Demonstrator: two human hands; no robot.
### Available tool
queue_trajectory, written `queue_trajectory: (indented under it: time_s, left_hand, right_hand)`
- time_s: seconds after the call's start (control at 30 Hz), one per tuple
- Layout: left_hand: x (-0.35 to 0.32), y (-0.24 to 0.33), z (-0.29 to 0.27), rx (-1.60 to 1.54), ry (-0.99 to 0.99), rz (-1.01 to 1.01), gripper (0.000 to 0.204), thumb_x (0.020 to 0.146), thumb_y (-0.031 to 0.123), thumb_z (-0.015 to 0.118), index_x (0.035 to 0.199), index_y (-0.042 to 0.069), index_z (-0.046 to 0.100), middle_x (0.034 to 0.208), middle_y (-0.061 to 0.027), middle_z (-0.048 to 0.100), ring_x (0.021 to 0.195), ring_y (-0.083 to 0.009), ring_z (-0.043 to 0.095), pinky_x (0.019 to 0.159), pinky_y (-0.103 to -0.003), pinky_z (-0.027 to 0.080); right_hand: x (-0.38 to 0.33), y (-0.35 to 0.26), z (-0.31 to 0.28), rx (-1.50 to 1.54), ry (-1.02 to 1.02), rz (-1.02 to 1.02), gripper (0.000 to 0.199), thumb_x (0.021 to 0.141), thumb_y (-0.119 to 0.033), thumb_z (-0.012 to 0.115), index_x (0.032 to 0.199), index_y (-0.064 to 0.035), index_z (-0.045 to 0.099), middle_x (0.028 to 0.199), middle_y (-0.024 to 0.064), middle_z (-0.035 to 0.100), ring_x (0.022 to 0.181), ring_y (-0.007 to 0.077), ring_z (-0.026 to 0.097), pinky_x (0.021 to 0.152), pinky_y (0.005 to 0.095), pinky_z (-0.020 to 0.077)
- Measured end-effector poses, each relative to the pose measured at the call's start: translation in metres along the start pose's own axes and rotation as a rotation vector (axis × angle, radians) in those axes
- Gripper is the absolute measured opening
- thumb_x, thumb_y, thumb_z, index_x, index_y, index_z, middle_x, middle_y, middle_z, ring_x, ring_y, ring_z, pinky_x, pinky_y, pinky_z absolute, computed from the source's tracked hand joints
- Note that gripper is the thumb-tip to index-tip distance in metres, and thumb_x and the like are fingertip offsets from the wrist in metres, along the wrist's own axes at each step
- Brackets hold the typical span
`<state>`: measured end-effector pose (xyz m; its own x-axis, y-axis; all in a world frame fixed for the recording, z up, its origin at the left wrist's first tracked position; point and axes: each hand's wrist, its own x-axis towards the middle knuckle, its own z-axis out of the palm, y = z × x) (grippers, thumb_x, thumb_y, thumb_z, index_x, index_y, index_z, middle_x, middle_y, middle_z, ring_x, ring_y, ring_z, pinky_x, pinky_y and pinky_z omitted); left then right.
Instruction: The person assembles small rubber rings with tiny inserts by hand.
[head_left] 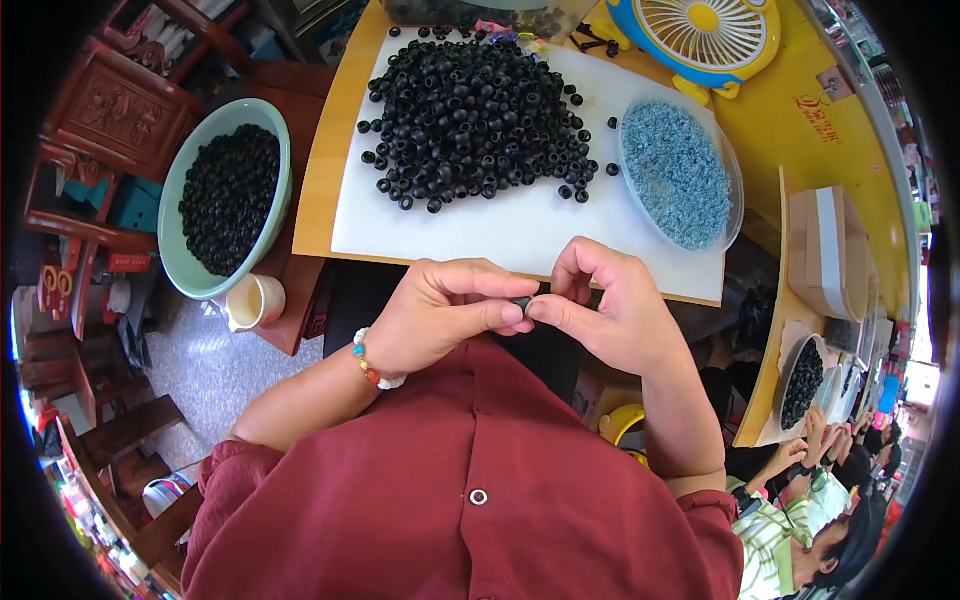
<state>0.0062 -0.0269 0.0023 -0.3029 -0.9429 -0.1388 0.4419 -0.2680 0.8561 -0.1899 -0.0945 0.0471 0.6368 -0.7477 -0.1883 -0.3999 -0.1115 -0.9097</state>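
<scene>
Between the thumb and fingertips of my left hand [430, 310] is a small black bead [521, 302], held just off the near edge of the table. My right hand [615, 310] meets it from the other side, its thumb tip against the bead and its index finger curled. Whatever may sit in those right fingers is too small or hidden to name. Beyond both hands, a large heap of black beads [480, 120] with round holes lies on a white board [370, 220]. To its right, tiny light-blue beads [675, 170] fill a clear oval tray [739, 200].
At left stands a pale green bowl [168, 205] of black beads, with a cream cup [255, 302] below it. A blue-and-yellow fan [700, 35] is at the far right. Other people work along a side table [765, 400] holding a cardboard box [825, 250].
</scene>
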Motion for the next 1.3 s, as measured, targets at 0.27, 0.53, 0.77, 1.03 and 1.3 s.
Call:
queue_trajectory:
  time_s: [0.27,0.53,0.77,1.03,1.3]
  left_hand:
    - [0.013,-0.014,-0.014,-0.278,0.096,-0.154,0.024,0.086,0.0,0.058,0.11,0.0,0.061,0.091,-0.0088,0.065,0.085,-0.0161,0.065,0.075,-0.027,0.056]
    - [0.022,-0.018,-0.025,-0.561,0.104,-0.185,0.02,0.086,0.0,0.057,0.105,0.004,0.061,0.094,-0.0108,0.061,0.081,-0.0186,0.063,0.072,-0.03,0.057]
    - [0.022,-0.019,-0.029,-0.579,0.124,-0.199,0.019,0.086,0.0,0.057,0.104,0.005,0.061,0.095,-0.0113,0.061,0.081,-0.0191,0.062,0.073,-0.029,0.057]
    - [0.019,-0.015,-0.027,-0.664,0.086,-0.193,0.023,0.086,0.0,0.058,0.109,0.003,0.06,0.099,-0.0105,0.064,0.09,-0.0183,0.065,0.079,-0.029,0.056]
    - [0.008,-0.015,-0.021,-0.688,0.084,-0.219,0.024,0.087,0.0,0.057,0.11,0.003,0.06,0.099,-0.0103,0.064,0.091,-0.0186,0.065,0.08,-0.029,0.056]
  right_hand:
    - [0.02,0.008,0.006,-0.058,0.042,-0.135,0.012,0.081,-0.009,0.064,0.078,0.0005,0.058,0.069,0.0105,0.064,0.058,0.014,0.061,0.053,0.0261,0.0456]
    - [0.103,0.04,-0.062,-0.87,0.595,-0.352,0.009,0.08,-0.014,0.06,0.082,-0.0099,0.068,0.074,0.007,0.066,0.074,0.0249,0.06,0.073,0.0396,0.0399]
    - [0.152,0.044,-0.072,-1.114,0.42,-0.015,0.01,0.077,-0.019,0.061,0.077,-0.0136,0.07,0.073,0.0057,0.066,0.082,0.024,0.059,0.081,0.0422,0.033]
    - [0.163,0.041,-0.067,-1.136,0.343,0.032,0.009,0.072,-0.015,0.061,0.077,-0.0116,0.068,0.073,0.0053,0.066,0.082,0.0236,0.06,0.081,0.0405,0.0336]
    - [0.162,0.035,-0.069,-1.106,0.214,0.092,0.009,0.07,-0.017,0.062,0.078,-0.0142,0.067,0.076,0.0051,0.066,0.081,0.0239,0.061,0.084,0.0394,0.0327]
